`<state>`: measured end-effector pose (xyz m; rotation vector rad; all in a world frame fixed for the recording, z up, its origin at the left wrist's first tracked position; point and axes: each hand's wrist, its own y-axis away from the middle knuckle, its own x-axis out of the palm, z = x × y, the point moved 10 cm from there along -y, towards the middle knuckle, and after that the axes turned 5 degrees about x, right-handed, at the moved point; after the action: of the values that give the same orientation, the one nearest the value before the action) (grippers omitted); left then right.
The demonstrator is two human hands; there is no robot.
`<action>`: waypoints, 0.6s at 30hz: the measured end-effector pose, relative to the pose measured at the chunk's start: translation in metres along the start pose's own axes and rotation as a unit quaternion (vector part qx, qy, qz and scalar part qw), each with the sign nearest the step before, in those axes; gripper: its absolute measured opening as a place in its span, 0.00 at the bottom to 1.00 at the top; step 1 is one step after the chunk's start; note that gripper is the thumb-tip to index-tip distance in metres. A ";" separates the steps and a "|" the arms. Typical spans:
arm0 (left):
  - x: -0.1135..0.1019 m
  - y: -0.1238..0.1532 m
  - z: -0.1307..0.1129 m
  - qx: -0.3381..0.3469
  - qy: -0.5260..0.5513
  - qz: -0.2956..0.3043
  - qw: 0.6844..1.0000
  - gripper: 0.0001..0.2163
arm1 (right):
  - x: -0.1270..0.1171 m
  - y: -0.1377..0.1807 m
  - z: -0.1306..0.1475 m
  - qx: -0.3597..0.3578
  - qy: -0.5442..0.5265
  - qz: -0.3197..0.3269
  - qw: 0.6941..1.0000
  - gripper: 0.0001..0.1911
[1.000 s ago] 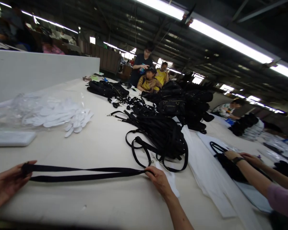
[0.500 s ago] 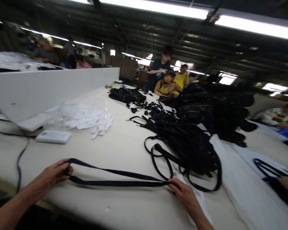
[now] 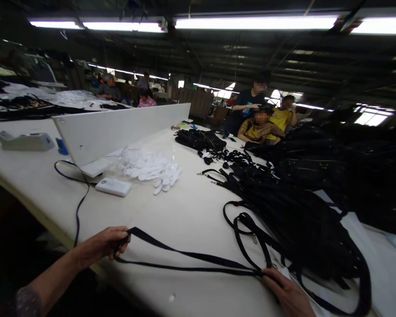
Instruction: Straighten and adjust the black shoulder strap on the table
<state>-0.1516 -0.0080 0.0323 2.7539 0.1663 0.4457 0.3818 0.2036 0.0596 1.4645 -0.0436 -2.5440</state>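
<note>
A black webbing strap (image 3: 191, 254) stretches in a long loop between my two hands, just over the table's front part. My left hand (image 3: 110, 243) is closed round the loop's left end. At the other end, my right hand (image 3: 288, 290) pinches the two lengths together; part of this hand is cut off by the lower edge. Beyond the right hand lies a big heap of black straps (image 3: 284, 220) with metal clips, some of them curling toward it.
White gloves or glove-like pieces (image 3: 145, 165) in clear plastic lie left of centre, by a white power bank (image 3: 114, 186) with a dark cable. A white divider (image 3: 125, 130) crosses the table (image 3: 191, 211). Black bags (image 3: 317, 163) are piled right. A tape dispenser (image 3: 24, 141) stands far left. Several people sit or stand behind.
The view has swung left, so the table's things appear further right. Both hands still hold the strap, and its two lengths have shifted slightly.
</note>
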 end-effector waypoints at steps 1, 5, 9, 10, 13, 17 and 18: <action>0.001 0.000 0.000 0.003 0.013 0.009 1.000 0.09 | 0.000 -0.001 -0.001 0.002 0.001 -0.002 1.000 0.20; -0.004 -0.003 -0.006 0.034 0.052 -0.013 0.998 0.18 | -0.001 -0.006 -0.008 0.015 0.003 -0.012 1.000 0.21; -0.010 -0.008 -0.006 0.038 0.048 -0.046 0.997 0.21 | 0.001 -0.009 -0.012 0.019 0.007 -0.011 1.000 0.21; -0.012 -0.010 -0.005 0.037 0.037 -0.054 0.997 0.21 | 0.002 -0.009 -0.011 0.015 0.009 -0.011 1.000 0.21; -0.021 -0.019 -0.006 0.035 -0.027 -0.078 0.996 0.21 | 0.004 -0.007 -0.007 -0.007 0.016 -0.014 1.000 0.20; -0.038 -0.027 -0.027 0.066 -0.171 -0.125 0.975 0.21 | 0.005 -0.004 -0.004 -0.043 0.024 -0.034 0.998 0.18; -0.042 -0.027 -0.036 0.083 -0.207 -0.138 0.965 0.23 | 0.004 -0.003 -0.004 -0.054 0.024 -0.043 0.997 0.18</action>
<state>-0.2041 0.0217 0.0424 2.8512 0.4914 -0.2270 0.3825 0.2060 0.0536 1.5154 0.1636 -2.5332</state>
